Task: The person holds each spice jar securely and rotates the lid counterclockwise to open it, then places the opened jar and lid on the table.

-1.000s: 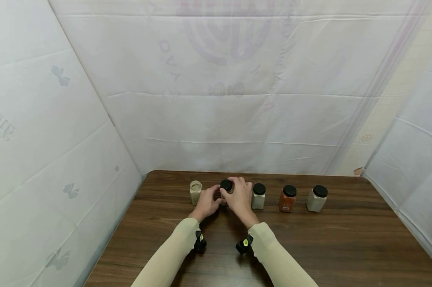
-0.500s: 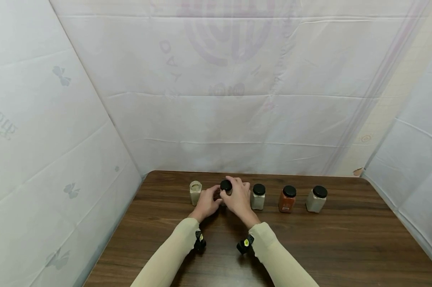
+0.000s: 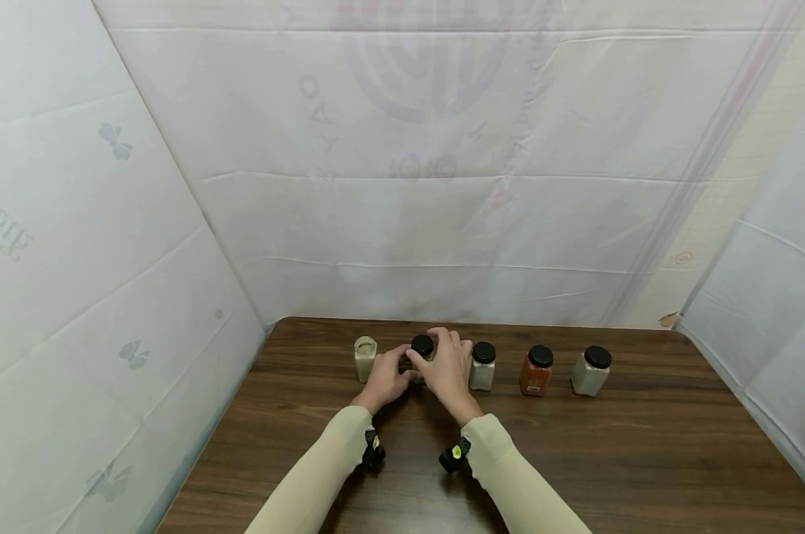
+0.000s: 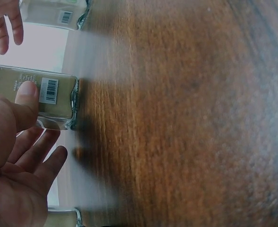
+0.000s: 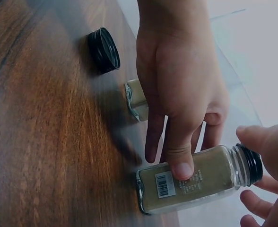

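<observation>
My left hand (image 3: 385, 378) grips the glass body of a spice jar (image 5: 200, 182) filled with tan powder. In the left wrist view its thumb presses beside the barcode label (image 4: 48, 91). The jar stands upright on the table. My right hand (image 3: 447, 363) is at the top, thumb and fingers curled around the black lid (image 3: 422, 345), which sits on the jar's threaded neck. How firmly the fingers touch the lid cannot be told. Left of my left hand stands an open jar (image 3: 365, 360) of pale powder, and a loose black lid (image 5: 103, 49) lies on the table.
To the right stand several black-lidded jars in a row: a pale one (image 3: 482, 367) close to my right hand, an orange-red one (image 3: 536, 371) and a whitish one (image 3: 590, 371). The brown wooden table (image 3: 576, 460) meets white cloth walls (image 3: 402, 222) behind and at the sides.
The right hand's fingers shift a little around the lid, turning left and then back right. The left hand and the jar stay in place.
</observation>
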The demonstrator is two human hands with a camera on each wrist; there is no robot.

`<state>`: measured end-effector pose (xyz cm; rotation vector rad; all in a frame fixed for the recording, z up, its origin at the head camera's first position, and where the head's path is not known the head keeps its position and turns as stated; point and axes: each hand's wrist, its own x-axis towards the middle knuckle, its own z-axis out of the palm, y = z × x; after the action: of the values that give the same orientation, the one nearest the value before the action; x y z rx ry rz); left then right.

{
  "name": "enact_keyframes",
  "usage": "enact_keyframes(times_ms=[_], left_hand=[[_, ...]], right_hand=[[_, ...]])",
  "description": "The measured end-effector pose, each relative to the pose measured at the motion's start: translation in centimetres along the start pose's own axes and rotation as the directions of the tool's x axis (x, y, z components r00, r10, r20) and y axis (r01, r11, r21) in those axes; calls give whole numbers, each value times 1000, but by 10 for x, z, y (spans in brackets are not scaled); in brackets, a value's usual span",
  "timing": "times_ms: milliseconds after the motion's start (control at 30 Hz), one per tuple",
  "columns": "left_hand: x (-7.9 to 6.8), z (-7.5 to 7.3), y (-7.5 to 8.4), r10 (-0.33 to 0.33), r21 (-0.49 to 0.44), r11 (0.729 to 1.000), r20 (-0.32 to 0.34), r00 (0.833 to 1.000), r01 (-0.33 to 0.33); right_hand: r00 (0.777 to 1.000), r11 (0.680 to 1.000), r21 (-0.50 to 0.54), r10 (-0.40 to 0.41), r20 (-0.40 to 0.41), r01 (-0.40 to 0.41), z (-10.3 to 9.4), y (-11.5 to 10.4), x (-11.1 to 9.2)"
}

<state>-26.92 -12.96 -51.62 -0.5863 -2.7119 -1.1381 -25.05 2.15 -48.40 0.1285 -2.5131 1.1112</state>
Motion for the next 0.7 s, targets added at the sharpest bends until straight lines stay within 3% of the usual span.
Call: enact_keyframes(times_ms=[167,467,700], left_hand=[[0,0,1,-14,-19,1000,10,1000,14],[2,0,-1,-1,-3,1000,5,1000,1],[2,1,-2,-7,-14,1000,12,1000,7]], right_hand=[[1000,1000,-6,0,4,0,1,0,1],[995,1000,27,-4,101,1,-1,-1,2],[994,1000,23,-4,110,1,-2,-2,1]])
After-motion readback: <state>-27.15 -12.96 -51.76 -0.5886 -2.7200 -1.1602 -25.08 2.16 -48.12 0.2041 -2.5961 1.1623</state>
